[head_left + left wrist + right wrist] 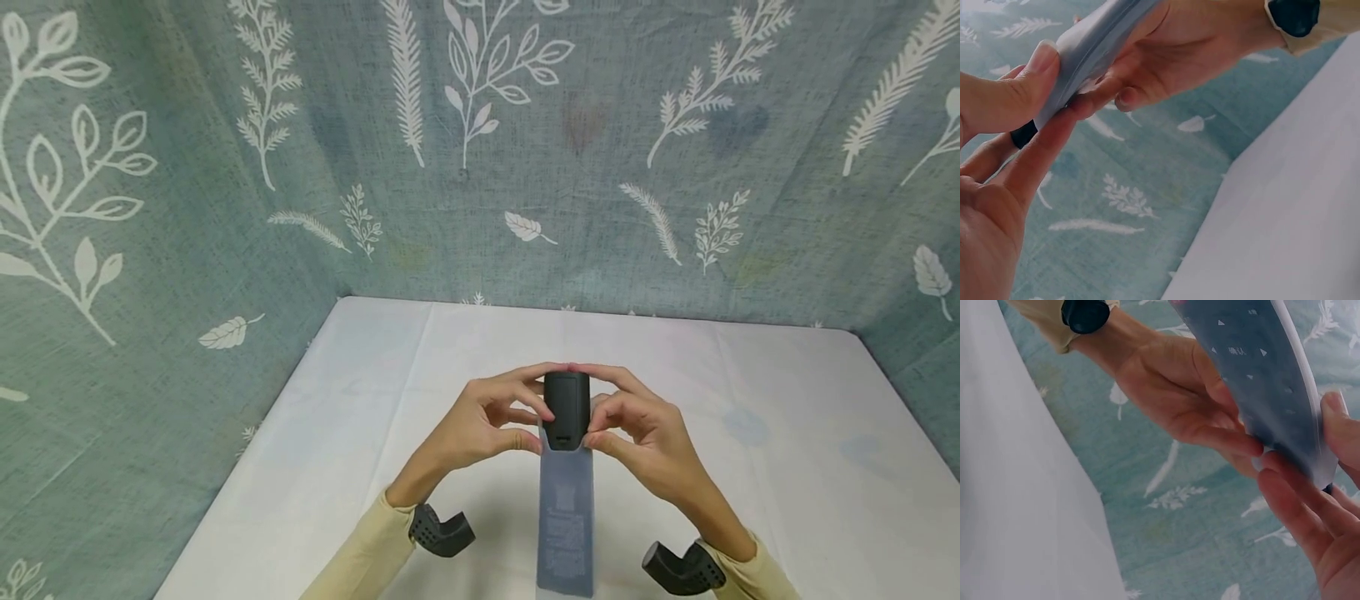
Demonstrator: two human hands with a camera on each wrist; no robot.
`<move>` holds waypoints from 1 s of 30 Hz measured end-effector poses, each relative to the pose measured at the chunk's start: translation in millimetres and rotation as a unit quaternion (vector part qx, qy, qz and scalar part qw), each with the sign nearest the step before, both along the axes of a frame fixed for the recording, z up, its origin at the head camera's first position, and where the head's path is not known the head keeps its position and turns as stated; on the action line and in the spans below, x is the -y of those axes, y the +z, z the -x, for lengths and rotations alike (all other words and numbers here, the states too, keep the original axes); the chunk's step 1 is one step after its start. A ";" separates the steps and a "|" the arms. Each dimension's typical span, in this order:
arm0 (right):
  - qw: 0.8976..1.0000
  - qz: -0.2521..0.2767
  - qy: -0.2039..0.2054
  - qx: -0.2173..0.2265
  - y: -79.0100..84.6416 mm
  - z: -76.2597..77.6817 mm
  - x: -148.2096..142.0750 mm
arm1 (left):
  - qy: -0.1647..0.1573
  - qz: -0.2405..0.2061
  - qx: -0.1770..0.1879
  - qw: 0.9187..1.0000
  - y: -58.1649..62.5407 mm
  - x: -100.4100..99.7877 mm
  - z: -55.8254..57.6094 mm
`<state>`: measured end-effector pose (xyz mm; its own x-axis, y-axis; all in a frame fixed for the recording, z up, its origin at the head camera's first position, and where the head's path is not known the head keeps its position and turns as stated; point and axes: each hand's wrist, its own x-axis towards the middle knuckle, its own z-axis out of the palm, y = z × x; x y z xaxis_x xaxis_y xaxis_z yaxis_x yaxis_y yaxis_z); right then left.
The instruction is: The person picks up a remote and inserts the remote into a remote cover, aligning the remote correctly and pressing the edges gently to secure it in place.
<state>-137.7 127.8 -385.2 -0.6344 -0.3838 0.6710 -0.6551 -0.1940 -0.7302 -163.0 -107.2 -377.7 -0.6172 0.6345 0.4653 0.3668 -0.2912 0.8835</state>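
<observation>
Both hands hold a remote control (567, 408), its back towards the head camera, in a translucent blue-grey cover (566, 525). The black end stands bare above the cover's edge; arrow marks and buttons show faintly through the cover (1247, 369) in the right wrist view. My left hand (487, 417) grips the left side, thumb at the cover's edge and fingers on the black end. Opposite it, my right hand (645, 433) pinches the cover's edge between thumb and finger. Both index fingers reach over the top end and meet there.
Below the hands lies a white-covered table (375, 367). A green cloth (465, 233) with white leaf prints hangs behind it and at the sides. Black wrist cameras (442, 533) sit on both forearms, over pale yellow sleeves (363, 550).
</observation>
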 end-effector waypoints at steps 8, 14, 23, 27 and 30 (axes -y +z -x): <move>0.998 0.038 -0.043 -0.015 -1.0 1.1 4.0 | -0.024 -0.002 -0.007 1.000 3.3 -3.8 1.0; 0.998 0.057 -0.029 0.010 -1.0 2.4 5.4 | -0.029 -0.012 0.001 0.999 2.0 -4.7 0.0; 0.996 0.071 0.024 0.052 3.9 4.1 2.8 | 0.017 -0.058 -0.025 0.998 -2.5 -10.1 -1.1; 0.994 0.075 0.042 0.070 4.7 3.1 2.8 | 0.030 -0.072 -0.047 0.996 -2.4 -11.6 -0.3; 0.993 0.072 0.048 0.081 4.4 1.9 2.0 | 0.034 -0.057 -0.056 0.996 -1.3 -11.8 -0.5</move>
<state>-139.6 125.8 -380.9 -0.7031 -0.3556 0.6157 -0.5050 -0.3598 -0.7845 -162.5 -95.4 -379.0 -0.5966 0.5321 0.6008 0.4831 -0.3596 0.7983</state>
